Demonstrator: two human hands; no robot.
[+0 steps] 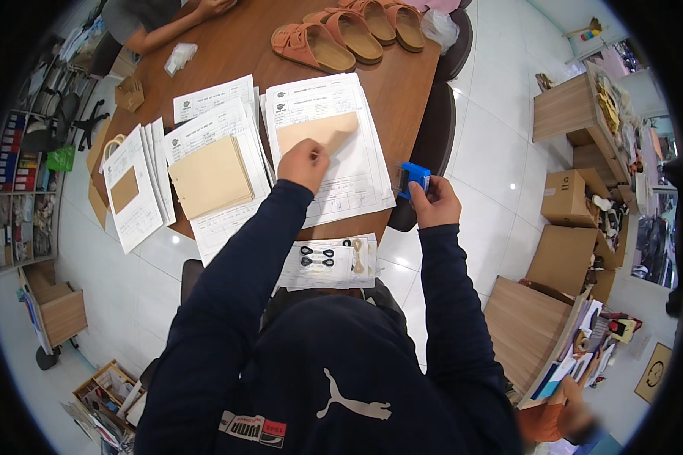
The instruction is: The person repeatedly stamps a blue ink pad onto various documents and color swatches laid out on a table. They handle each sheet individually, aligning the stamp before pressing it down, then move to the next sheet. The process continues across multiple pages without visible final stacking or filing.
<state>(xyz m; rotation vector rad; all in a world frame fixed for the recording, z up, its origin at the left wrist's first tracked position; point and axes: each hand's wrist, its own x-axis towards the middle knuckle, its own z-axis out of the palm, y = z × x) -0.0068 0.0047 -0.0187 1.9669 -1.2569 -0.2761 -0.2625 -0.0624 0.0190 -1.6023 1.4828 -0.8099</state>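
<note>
My right hand [439, 206] is closed around a blue stamp [414, 179], held just off the table's right edge. The fingers of my left hand [303, 165] are pinched at the lower edge of a tan sheet [303, 130], which lies over the right stack of printed forms [349, 182]. That sheet's right side is bent upward, off the paper. Left of this stack, several tan sheets [212, 176] rest on another pile of forms [214, 231]. Farther left, a form with a small brown swatch [125, 189] tilts at the table edge.
Several orange-brown sandals [311, 47] stand at the table's far side near a clear plastic bag [440, 29]. Papers with black cord loops [316, 256] lie close to my body. Dark chairs [435, 129] line the right edge. Another person's arm [176, 26] rests at the far left.
</note>
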